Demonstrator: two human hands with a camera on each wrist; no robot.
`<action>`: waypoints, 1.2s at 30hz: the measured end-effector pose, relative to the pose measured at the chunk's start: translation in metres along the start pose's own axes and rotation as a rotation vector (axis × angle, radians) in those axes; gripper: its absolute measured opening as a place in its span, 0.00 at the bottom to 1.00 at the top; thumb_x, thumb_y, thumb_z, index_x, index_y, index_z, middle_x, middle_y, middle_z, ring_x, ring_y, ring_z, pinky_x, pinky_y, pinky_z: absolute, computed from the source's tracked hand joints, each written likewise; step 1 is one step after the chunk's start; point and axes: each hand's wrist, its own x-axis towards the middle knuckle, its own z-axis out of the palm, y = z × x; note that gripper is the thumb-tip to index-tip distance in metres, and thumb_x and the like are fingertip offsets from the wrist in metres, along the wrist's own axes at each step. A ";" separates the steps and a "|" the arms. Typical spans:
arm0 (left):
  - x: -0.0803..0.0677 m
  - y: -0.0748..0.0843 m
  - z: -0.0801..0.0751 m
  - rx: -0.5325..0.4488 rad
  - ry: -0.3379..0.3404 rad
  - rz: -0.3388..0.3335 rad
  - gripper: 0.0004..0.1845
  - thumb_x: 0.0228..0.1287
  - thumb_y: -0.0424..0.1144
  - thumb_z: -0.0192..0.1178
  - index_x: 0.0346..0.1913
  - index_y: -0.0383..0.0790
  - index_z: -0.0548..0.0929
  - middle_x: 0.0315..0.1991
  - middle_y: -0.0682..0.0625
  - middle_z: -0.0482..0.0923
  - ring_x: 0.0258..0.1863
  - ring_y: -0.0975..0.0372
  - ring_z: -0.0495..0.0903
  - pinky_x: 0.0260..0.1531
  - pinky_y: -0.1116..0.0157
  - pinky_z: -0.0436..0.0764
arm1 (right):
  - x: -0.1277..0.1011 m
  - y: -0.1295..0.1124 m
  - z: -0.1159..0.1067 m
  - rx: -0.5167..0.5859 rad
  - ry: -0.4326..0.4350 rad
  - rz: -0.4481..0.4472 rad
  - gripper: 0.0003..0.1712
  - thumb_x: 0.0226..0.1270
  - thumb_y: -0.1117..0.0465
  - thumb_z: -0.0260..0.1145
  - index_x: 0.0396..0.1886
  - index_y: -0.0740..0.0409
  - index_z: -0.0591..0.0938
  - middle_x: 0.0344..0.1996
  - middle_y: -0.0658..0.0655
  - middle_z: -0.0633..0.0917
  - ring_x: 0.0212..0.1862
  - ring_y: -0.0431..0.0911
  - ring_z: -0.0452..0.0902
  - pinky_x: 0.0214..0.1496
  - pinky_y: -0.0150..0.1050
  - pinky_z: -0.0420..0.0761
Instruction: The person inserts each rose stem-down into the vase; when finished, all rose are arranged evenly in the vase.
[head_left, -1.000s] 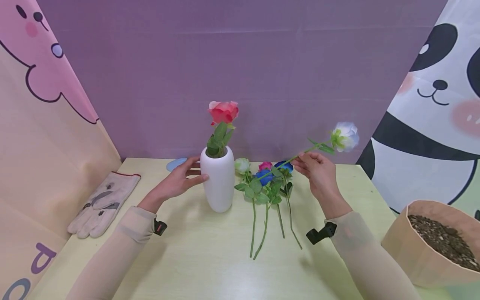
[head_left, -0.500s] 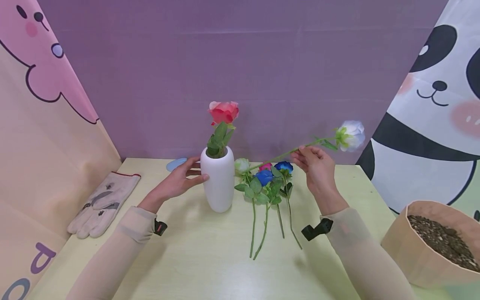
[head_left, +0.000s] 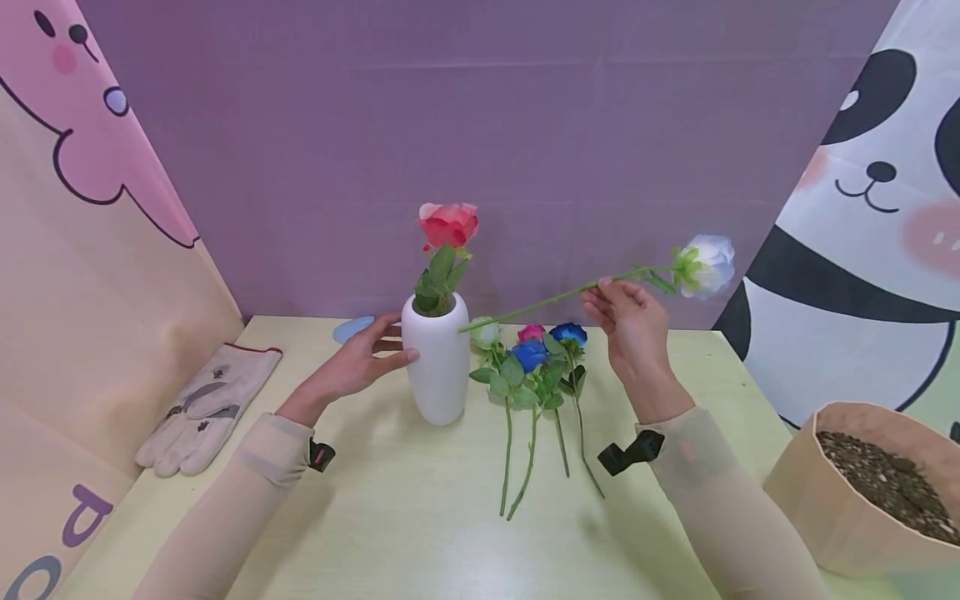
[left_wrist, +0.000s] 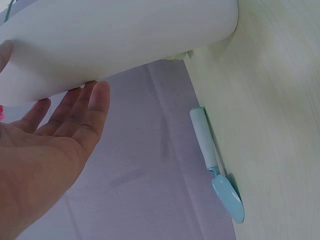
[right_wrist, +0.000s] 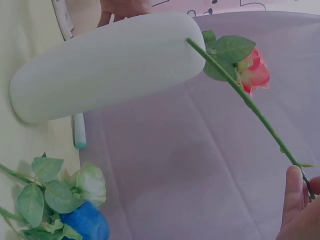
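Vase: one white vase (head_left: 436,358), center frame, is holding one red rose (head_left: 447,223).
Left hand (head_left: 352,364): resting straight fingers against vase.
Right hand (head_left: 632,327): pinching one white rose (head_left: 705,264) stem, right of center.
Table (head_left: 420,533): four loose flowers (head_left: 531,367) are lying.

Purple letters, partly cut off, on the left backdrop (head_left: 67,533)

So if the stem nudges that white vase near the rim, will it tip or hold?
The white vase is tall and narrow with a small base, so probably tippy. The left hand rests straight fingers against its side, likely steadying it. The white rose stem looks thin, so it should push only lightly.
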 end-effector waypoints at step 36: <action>-0.001 0.001 0.000 0.001 -0.008 0.009 0.39 0.68 0.50 0.65 0.76 0.49 0.58 0.69 0.43 0.68 0.68 0.45 0.72 0.63 0.48 0.79 | 0.000 0.006 0.039 -0.034 0.022 -0.107 0.10 0.65 0.64 0.70 0.41 0.62 0.78 0.31 0.55 0.88 0.33 0.44 0.88 0.43 0.34 0.88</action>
